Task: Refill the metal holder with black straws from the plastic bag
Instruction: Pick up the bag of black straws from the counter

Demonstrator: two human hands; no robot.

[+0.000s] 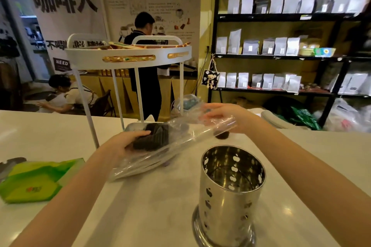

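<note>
A perforated metal holder [230, 192] stands upright on the white counter at the front right, and I see no straws in it. Beyond it, a clear plastic bag [180, 138] lies stretched across the counter with a bundle of black straws [154, 136] inside. My left hand [128, 142] grips the near end of the straw bundle at the bag's left side. My right hand [224, 114] pinches the far right end of the bag and holds it up off the counter.
A white two-tier stand [128, 56] with thin legs rises just behind the bag. A green packet [36, 180] lies at the front left. Two people are behind the counter. Shelves of pouches [281, 46] line the right wall.
</note>
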